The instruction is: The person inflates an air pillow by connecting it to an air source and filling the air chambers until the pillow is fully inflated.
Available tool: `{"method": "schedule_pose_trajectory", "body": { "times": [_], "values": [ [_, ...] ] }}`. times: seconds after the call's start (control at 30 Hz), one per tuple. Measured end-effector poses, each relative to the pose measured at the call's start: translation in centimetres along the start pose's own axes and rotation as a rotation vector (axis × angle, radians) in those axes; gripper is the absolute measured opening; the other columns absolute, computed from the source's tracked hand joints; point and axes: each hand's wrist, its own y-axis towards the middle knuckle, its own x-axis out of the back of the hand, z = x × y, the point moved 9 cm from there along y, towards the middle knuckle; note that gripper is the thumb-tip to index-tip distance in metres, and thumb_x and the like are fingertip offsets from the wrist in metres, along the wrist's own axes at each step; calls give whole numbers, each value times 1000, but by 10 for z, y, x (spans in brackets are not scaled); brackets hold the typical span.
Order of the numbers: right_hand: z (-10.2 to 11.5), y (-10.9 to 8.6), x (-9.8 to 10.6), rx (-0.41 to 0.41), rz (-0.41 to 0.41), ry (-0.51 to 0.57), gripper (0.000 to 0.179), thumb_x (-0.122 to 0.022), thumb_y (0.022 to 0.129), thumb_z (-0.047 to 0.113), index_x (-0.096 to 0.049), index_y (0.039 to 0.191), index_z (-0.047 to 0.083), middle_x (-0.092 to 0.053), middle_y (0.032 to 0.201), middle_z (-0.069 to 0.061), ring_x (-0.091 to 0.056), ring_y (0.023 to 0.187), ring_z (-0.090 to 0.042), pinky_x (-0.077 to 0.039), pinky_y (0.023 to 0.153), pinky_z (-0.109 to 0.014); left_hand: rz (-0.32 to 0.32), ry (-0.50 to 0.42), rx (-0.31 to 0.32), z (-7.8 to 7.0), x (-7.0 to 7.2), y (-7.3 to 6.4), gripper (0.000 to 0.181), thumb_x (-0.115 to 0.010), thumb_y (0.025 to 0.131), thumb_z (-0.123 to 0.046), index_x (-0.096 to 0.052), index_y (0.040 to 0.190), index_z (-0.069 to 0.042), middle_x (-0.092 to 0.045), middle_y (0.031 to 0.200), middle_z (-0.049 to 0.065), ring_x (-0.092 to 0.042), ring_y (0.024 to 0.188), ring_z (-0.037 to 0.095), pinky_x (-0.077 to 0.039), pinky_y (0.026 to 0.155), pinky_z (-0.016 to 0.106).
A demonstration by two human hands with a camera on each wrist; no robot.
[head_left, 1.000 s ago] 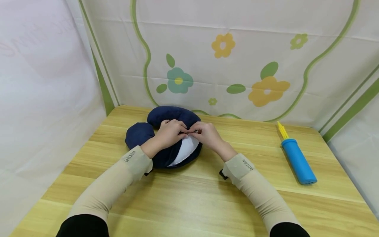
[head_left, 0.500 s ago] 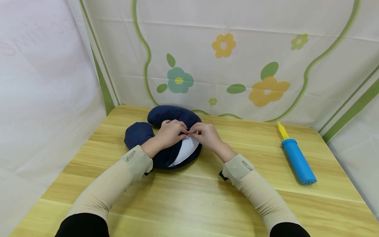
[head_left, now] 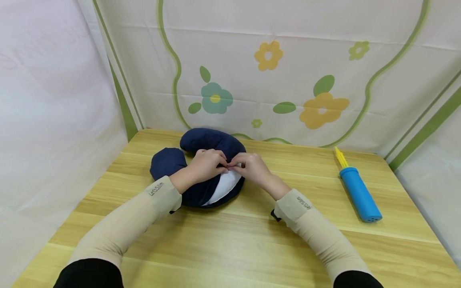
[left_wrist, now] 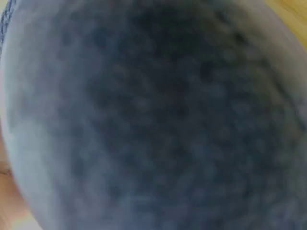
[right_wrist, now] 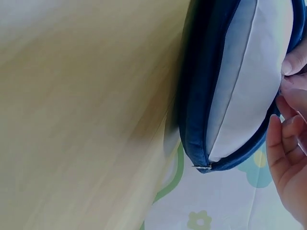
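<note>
A navy U-shaped neck pillow (head_left: 212, 140) lies near the far left of the table, its cover unzipped along one side. White inner fabric (head_left: 225, 185) bulges through the gap, and in the right wrist view a small zipper pull (right_wrist: 202, 167) shows at one end of it. My left hand (head_left: 207, 163) reaches over the pillow and pinches at the upper edge of the white fabric. Right against it, my right hand (head_left: 253, 168) pinches the same spot with thumb and forefinger. What exactly sits between the fingertips, I cannot tell. Blurred dark cloth (left_wrist: 168, 115) fills most of the left wrist view.
To the right on the wooden table (head_left: 230, 248) lies a blue hand pump (head_left: 360, 194) with a yellow nozzle (head_left: 341, 158). Behind the table hangs a white curtain (head_left: 230, 52) with printed flowers; another white sheet (head_left: 54, 120) closes off the left side.
Both hands have come slightly nearer the person while their fingertips stay together at the white fabric's edge. The head view has shifted a little. The pillow keeps its place.
</note>
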Motion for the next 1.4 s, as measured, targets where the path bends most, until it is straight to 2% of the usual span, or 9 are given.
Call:
{"method": "schedule_pose_trajectory", "body": {
  "times": [0.17, 0.33, 0.47, 0.57, 0.67, 0.83, 1.07, 1.23, 1.4],
  "values": [
    [-3, -6, -1, -10, 64, 17, 17, -78, 90, 2, -81, 106, 6, -76, 104, -7, -63, 73, -14, -51, 63, -27, 64, -25, 17, 1, -1, 0, 22, -74, 97, -29, -80, 115, -17, -70, 119, 1, -68, 105, 21, -52, 87, 50],
    [-4, -12, -1, -26, 134, 39, 24, -75, 94, 5, -78, 118, 5, -73, 112, -8, -57, 72, -11, -49, 63, -25, 240, -127, 35, 5, -5, 3, 28, -70, 100, -27, -76, 124, -12, -67, 129, 5, -63, 119, 26, -49, 98, 52],
    [-5, -14, 0, -34, 184, 50, 28, -73, 96, 7, -75, 124, 6, -71, 118, -7, -59, 74, -10, -51, 65, -26, 412, -212, -25, 6, 2, 0, 38, -67, 102, -23, -67, 136, -6, -63, 138, 9, -57, 128, 28, -45, 106, 47],
    [-11, -16, 4, -82, 207, 49, 29, -72, 97, 9, -74, 126, 8, -69, 122, -7, -59, 74, -11, -51, 66, -28, 482, -263, -81, 8, 13, -2, 40, -65, 103, -21, -64, 140, -5, -61, 141, 10, -59, 125, 25, -46, 105, 44],
    [-21, -17, 13, -154, 188, 47, 28, -72, 97, 10, -75, 125, 9, -69, 123, -7, -58, 74, -12, -51, 66, -30, 474, -319, -94, 13, 24, 2, 39, -64, 103, -20, -64, 140, -7, -64, 138, 9, -65, 116, 22, -49, 100, 42],
    [-45, -18, 31, -276, 97, 30, 24, -72, 97, 10, -77, 120, 7, -72, 119, -11, -57, 67, -17, -47, 60, -31, 383, -377, -95, 18, 41, 22, 34, -65, 103, -18, -68, 135, -6, -66, 134, 10, -64, 119, 25, -48, 103, 43],
    [-82, -23, 38, -495, 53, -6, 22, -69, 100, 17, -79, 116, 5, -75, 114, -11, -63, 77, -22, -51, 66, -36, 327, -394, -96, 5, 55, 58, 33, -64, 102, -10, -68, 132, 3, -67, 131, 18, -62, 121, 29, -47, 104, 42],
    [-96, -21, 25, -564, 116, -30, 26, -68, 100, 18, -76, 119, 2, -74, 115, -13, -68, 101, -29, -54, 86, -45, 406, -264, -47, 3, 37, 71, 40, -69, 98, -10, -65, 138, -4, -62, 139, 14, -57, 128, 29, -43, 108, 41],
    [-100, -14, 13, -565, 168, -83, 28, -66, 100, 18, -75, 122, 3, -74, 116, -12, -65, 116, -32, -49, 99, -46, 504, -124, -30, 8, 7, 68, 54, -68, 98, -13, -55, 150, -14, -41, 159, 11, -38, 146, 31, -33, 116, 43]
  ]
}}
